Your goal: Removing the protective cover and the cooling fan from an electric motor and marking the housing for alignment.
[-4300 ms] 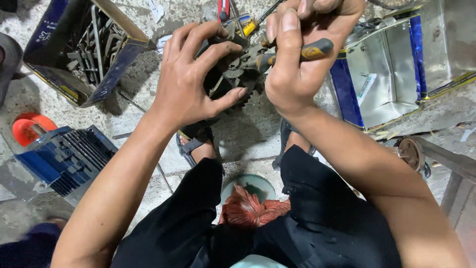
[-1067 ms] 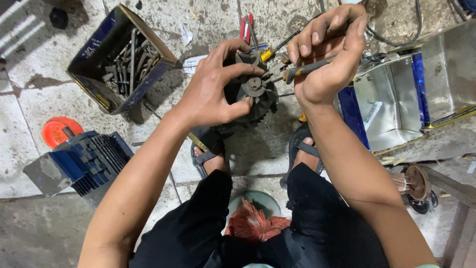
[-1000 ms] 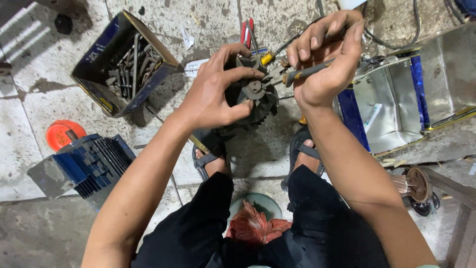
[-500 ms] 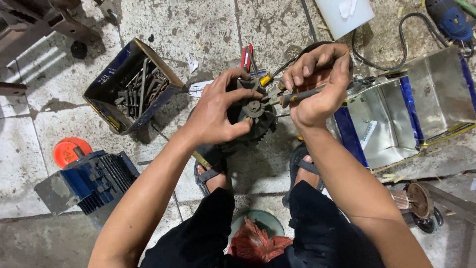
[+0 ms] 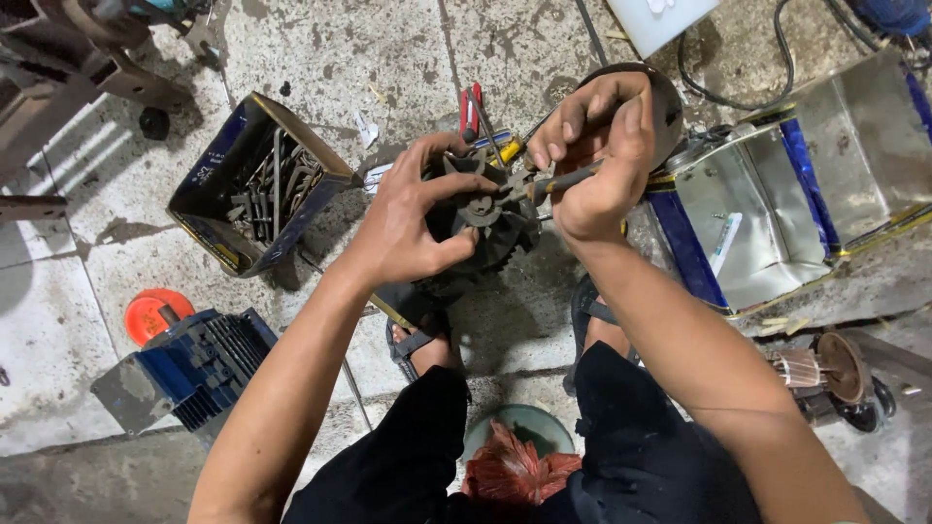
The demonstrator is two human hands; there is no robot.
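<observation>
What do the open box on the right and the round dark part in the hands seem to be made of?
Open box: probably thin sheet metal, bright and reflective inside, with blue outer faces. Round dark part, held by the left hand while the right hand works a tool on it: looks like cast metal, dull, grimy, with fins; it could be plastic.

Both forearms are stretched forward and downward. The left hand (image 5: 413, 228) is spread in a wide grasp; the right hand (image 5: 592, 160) is clenched tightly.

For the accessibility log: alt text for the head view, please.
Left hand grips a dark finned motor part while right hand works a tool at its hub. Blue electric motor and tin of metal parts sit left.
</observation>
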